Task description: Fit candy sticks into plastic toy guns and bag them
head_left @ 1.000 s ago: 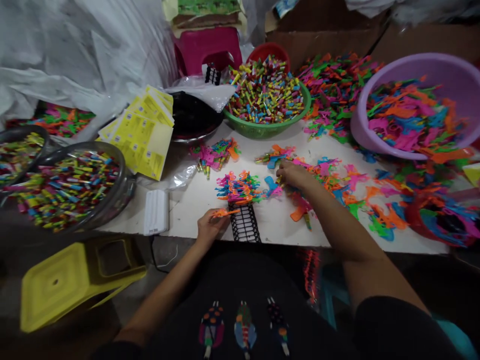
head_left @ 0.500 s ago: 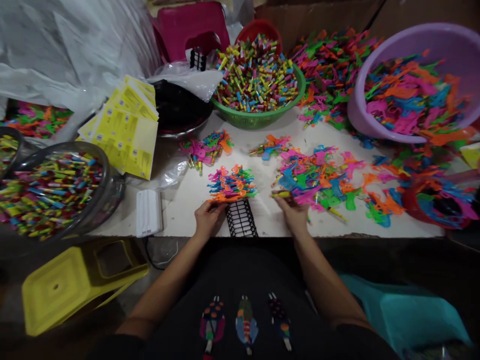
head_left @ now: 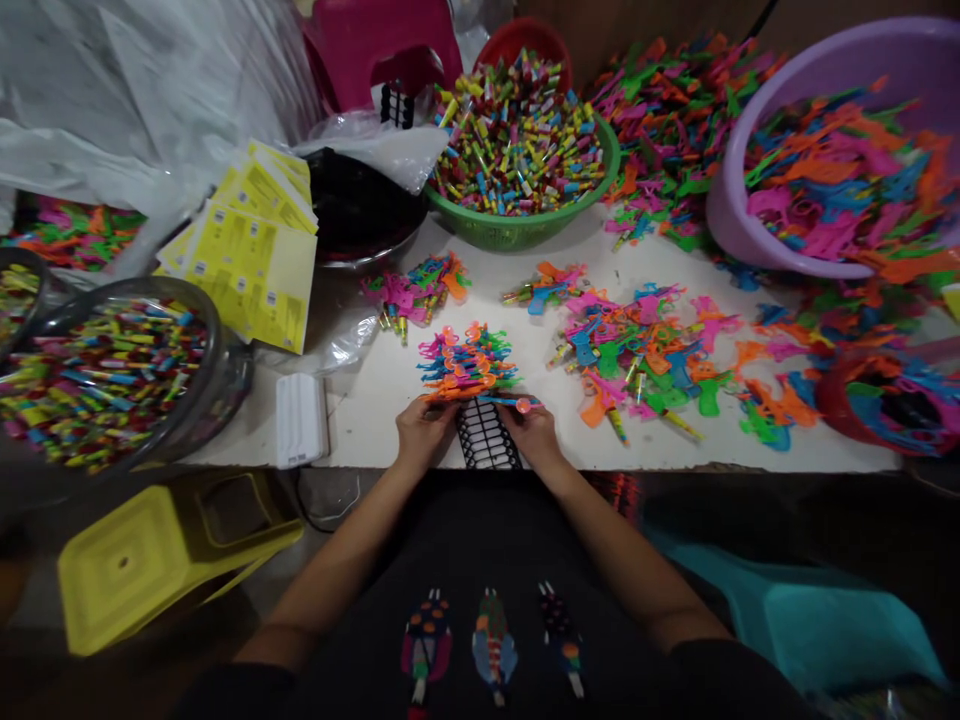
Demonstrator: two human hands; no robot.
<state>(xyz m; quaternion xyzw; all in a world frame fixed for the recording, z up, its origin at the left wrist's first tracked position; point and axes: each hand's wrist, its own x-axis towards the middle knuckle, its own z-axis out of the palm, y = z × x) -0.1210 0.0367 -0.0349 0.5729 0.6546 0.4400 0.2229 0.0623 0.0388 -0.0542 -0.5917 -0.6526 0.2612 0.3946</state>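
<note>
A black strip with white slots [head_left: 489, 442] lies at the table's front edge, its far part covered by a row of small plastic toy guns [head_left: 466, 360] in orange, pink, blue and green. At the strip's left edge, my left hand [head_left: 422, 432] is closed, fingertips pinching it just below the nearest orange toy gun. My right hand [head_left: 535, 437] is closed on a blue toy gun [head_left: 506, 400] at the strip's right edge. A round pinkish-orange end shows by its fingertips. To the right lies a loose pile of toy guns [head_left: 652, 345], some with small wrapped tubes attached.
A green basin [head_left: 502, 235] of wrapped candy-like tubes stands at the back, a purple tub [head_left: 724, 190] of toy guns at the right. Yellow printed cards [head_left: 251, 265], a white power bank-like box [head_left: 300, 420] and a dark basin [head_left: 217, 370] are leftward. A yellow stool [head_left: 124, 560] stands below.
My right hand has moved left from the loose pile to the strip and now holds a blue toy gun there. My left hand has stayed at the strip's left edge.
</note>
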